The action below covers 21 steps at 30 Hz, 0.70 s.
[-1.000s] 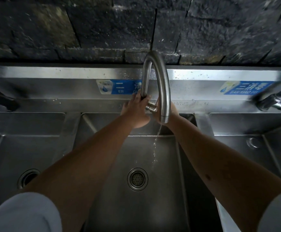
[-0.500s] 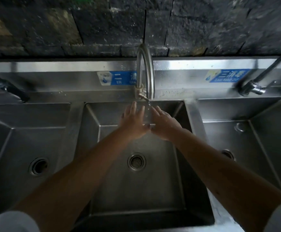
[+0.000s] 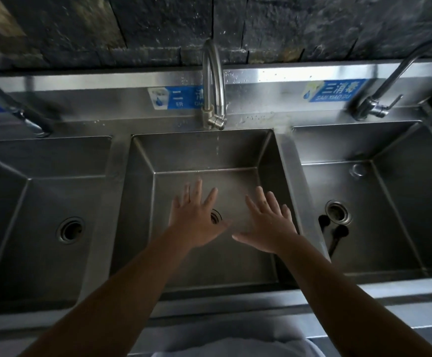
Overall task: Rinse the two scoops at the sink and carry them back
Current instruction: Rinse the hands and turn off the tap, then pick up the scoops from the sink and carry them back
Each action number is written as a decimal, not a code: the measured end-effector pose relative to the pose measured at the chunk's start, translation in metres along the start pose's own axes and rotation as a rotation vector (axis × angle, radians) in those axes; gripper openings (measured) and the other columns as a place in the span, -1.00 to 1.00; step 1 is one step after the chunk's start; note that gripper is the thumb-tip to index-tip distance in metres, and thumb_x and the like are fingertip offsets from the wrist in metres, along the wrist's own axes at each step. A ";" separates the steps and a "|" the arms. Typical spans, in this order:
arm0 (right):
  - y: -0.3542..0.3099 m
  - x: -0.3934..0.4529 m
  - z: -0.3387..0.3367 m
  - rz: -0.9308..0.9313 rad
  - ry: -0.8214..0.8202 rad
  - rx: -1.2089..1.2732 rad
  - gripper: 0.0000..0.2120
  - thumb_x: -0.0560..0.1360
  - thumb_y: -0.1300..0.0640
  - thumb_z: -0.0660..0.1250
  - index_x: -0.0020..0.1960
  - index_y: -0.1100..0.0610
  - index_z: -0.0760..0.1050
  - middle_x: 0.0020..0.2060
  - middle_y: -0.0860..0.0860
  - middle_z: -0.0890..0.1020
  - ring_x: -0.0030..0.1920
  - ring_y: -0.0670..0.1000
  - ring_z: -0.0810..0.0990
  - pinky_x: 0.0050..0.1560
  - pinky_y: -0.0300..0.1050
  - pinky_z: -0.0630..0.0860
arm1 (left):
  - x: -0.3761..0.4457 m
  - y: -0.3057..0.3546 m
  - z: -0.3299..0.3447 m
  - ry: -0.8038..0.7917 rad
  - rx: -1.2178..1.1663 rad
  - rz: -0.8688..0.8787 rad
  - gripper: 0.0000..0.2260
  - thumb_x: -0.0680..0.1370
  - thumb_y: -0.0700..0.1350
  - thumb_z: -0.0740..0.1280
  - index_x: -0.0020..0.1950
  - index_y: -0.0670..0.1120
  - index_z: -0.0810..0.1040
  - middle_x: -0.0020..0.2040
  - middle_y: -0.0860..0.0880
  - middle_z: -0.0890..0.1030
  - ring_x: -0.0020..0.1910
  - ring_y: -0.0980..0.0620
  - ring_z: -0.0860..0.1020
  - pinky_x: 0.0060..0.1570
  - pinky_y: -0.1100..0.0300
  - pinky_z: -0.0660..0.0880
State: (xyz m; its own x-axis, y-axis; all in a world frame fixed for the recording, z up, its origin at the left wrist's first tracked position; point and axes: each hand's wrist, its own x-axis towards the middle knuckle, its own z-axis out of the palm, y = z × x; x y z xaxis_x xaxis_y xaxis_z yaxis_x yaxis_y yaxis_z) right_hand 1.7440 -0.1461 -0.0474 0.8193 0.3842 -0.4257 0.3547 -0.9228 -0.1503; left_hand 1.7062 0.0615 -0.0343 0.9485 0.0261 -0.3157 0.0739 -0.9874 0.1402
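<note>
From the head view, the left hand and right hand hover spread flat and empty over the middle sink basin, fingers apart, gripping nothing. The two scoops seem to lie dark in the basin beyond the right hand, beside its drain. Ahead of both hands, the tap drips. Wet fingers could let the scoops slip when lifted.
</note>
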 end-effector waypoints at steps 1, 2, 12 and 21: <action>0.004 -0.004 0.003 0.009 -0.008 0.013 0.09 0.26 -0.62 0.04 0.59 -0.12 -0.25 0.60 0.04 -0.31 0.58 0.17 -0.29 0.50 0.33 -0.11 | -0.003 0.003 0.002 -0.002 -0.006 -0.007 -0.10 0.32 0.58 -0.13 0.55 0.16 -0.19 0.58 -0.13 -0.29 0.55 -0.26 -0.23 0.44 -0.30 -0.03; 0.009 -0.008 0.005 0.018 -0.018 0.025 0.08 0.27 -0.62 0.03 0.60 -0.12 -0.25 0.60 0.04 -0.31 0.59 0.17 -0.29 0.51 0.32 -0.12 | -0.006 0.006 0.003 -0.005 -0.013 -0.015 -0.10 0.31 0.59 -0.13 0.55 0.17 -0.18 0.59 -0.12 -0.29 0.55 -0.25 -0.23 0.44 -0.30 -0.02; 0.101 -0.041 0.005 0.152 -0.069 0.143 -0.06 0.42 -0.43 0.18 0.61 -0.08 -0.15 0.63 0.08 -0.16 0.61 0.19 -0.11 0.52 0.27 0.06 | 0.017 0.113 0.013 -0.119 -0.052 0.050 -0.11 0.33 0.55 -0.12 0.56 0.12 -0.05 0.61 -0.15 0.01 0.56 -0.21 0.03 0.43 -0.22 0.16; 0.245 -0.062 0.014 0.390 -0.170 0.329 -0.32 0.48 -0.26 0.19 0.51 0.01 0.19 0.54 0.06 0.26 0.43 0.21 0.37 0.33 0.22 0.40 | 0.073 0.292 0.050 -0.325 -0.360 0.323 -0.29 0.52 0.18 0.22 0.58 0.03 0.00 0.59 -0.13 0.13 0.55 -0.14 0.12 0.47 -0.05 0.13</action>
State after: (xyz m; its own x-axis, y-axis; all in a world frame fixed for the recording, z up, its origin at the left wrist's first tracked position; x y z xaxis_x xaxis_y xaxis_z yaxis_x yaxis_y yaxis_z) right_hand 1.7740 -0.3966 -0.0698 0.7675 0.0261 -0.6405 -0.1437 -0.9667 -0.2116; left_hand 1.7821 -0.2330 -0.0634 0.8014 -0.3730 -0.4676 -0.0495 -0.8205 0.5696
